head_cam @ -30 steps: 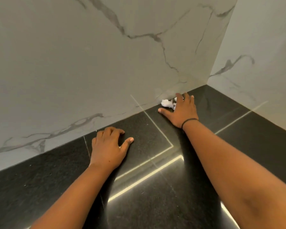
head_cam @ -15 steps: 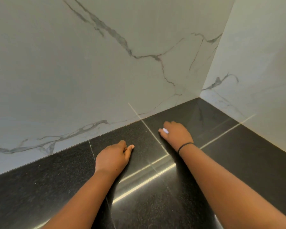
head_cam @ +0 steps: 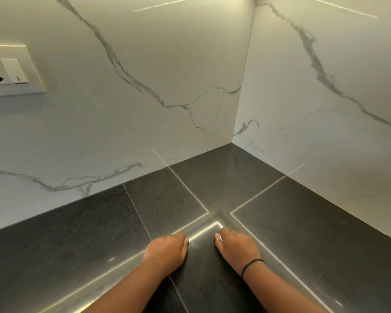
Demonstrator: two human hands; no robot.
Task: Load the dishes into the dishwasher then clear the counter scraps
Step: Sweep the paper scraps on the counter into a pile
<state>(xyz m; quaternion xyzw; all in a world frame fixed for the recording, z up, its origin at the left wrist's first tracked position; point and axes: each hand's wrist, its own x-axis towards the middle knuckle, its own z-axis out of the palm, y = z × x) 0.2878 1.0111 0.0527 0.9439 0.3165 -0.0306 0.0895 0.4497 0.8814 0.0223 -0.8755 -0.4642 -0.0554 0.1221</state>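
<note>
Both hands have drawn back from the corner toward the near edge of the polished black stone counter [head_cam: 314,233]. Right hand [head_cam: 236,248] curls its fingers around a small white scrap [head_cam: 220,237], barely showing; its direction is unclear. Left hand [head_cam: 167,251] rests knuckles-up, fingers tucked under, contents hidden.

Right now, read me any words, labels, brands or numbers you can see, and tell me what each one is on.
No readable text anywhere.
The wall socket plate shows only a small mark on its switch, too small to read.
The black countertop and marble wall carry no lettering.
</note>
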